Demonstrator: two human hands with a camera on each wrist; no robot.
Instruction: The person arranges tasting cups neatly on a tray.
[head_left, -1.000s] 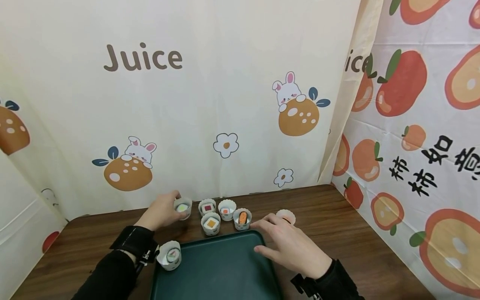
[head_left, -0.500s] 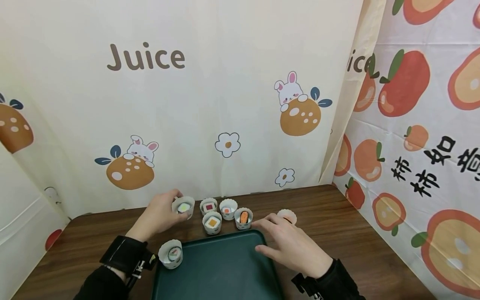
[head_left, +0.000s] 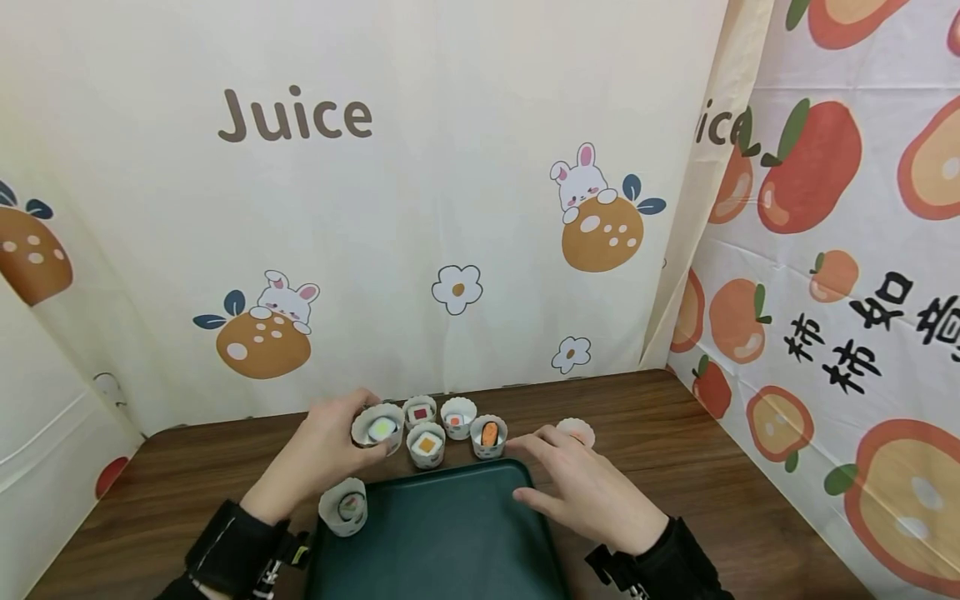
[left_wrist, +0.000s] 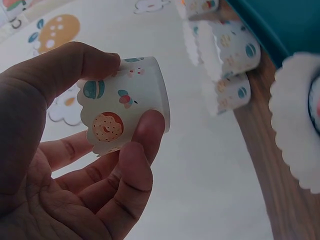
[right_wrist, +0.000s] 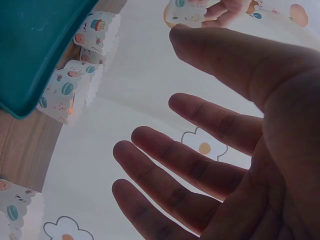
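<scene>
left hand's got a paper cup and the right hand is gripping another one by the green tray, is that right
Not quite: the right hand isn't gripping a cup. The right wrist view shows its fingers spread, holding nothing. The left hand does hold a paper cup, and the right hand is by the green tray.

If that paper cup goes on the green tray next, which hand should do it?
Probably the left hand: its fingers and thumb grip the paper cup, just beyond the green tray. The right hand holds nothing and is farther from that cup.
</scene>
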